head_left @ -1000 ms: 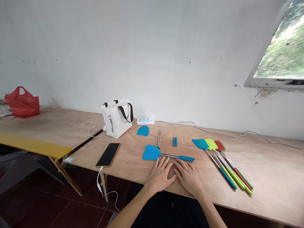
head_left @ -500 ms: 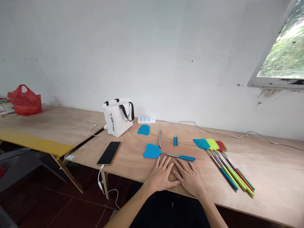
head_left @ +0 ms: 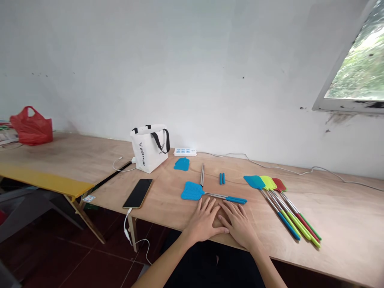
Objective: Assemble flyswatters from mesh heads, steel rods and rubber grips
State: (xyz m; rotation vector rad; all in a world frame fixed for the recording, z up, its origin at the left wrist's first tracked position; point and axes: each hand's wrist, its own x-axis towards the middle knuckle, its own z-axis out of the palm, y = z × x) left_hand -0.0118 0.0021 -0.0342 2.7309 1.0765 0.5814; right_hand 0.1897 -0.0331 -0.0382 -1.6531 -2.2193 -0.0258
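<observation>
My left hand (head_left: 204, 220) lies flat on the table's near edge, fingers spread and holding nothing. Beside it my right hand (head_left: 239, 223) rests flat too, its thumb close to the left thumb. Just beyond my fingertips lie blue fly swatters (head_left: 192, 191) with blue grips, stacked together. Behind them are metal rods (head_left: 202, 176), two short blue grips (head_left: 222, 178) and loose blue swatter heads (head_left: 181, 163). Over to the right, several fly swatters in blue, yellow-green (head_left: 269, 182), red (head_left: 279, 184) and green are fanned out with their handles toward me.
A phone (head_left: 138, 193) on a white cable lies left of my hands. A white bag (head_left: 150, 151) and a power strip (head_left: 185, 152) stand near the wall. One cord (head_left: 255, 161) runs rightward along the wall. A red plastic bag (head_left: 31, 127) sits on the left table.
</observation>
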